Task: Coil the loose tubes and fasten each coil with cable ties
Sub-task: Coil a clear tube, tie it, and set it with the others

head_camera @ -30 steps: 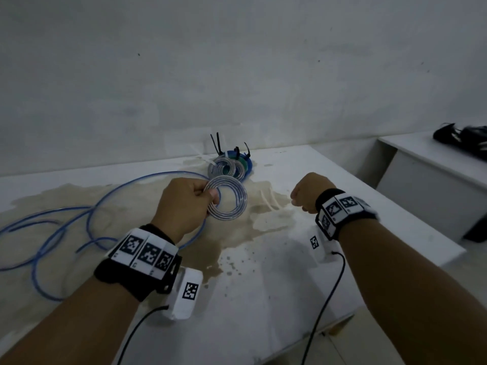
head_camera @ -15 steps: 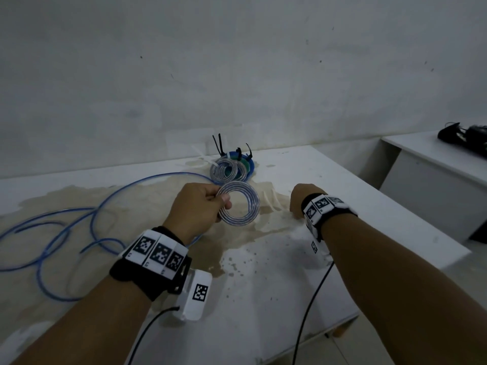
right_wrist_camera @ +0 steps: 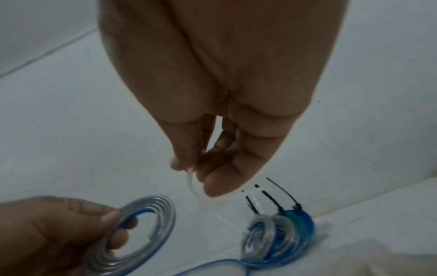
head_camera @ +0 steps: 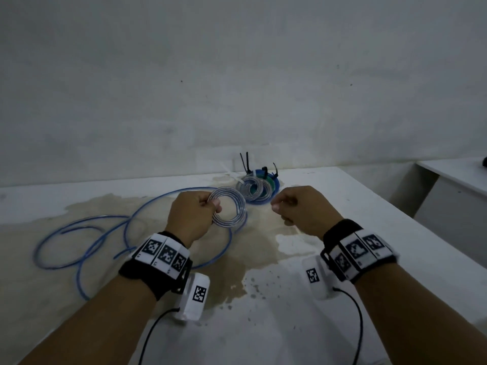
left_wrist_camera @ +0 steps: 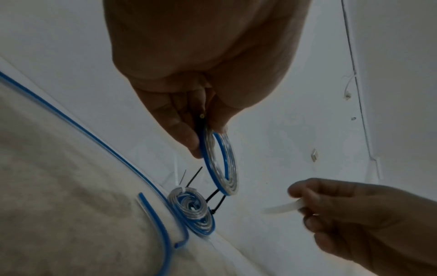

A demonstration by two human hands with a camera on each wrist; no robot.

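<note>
The left hand (head_camera: pixel 192 217) pinches the clear coil (head_camera: pixel 228 209) by its rim, above the table (head_camera: pixel 369 206). The right hand (head_camera: pixel 303 210) pinches a white tie (left_wrist_camera: pixel 282 207) beside it. Keep the turns pressed flat and thread the tie through the centre. A second ago the right hand was lower and farther right.

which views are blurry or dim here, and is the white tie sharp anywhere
Head view: dim, flat light, edges bowed, clear coil fairly crisp. Left wrist view: white cable tie smeared in the right hand. Right wrist view: soft overall, tie faint, left hand blurred.
</note>
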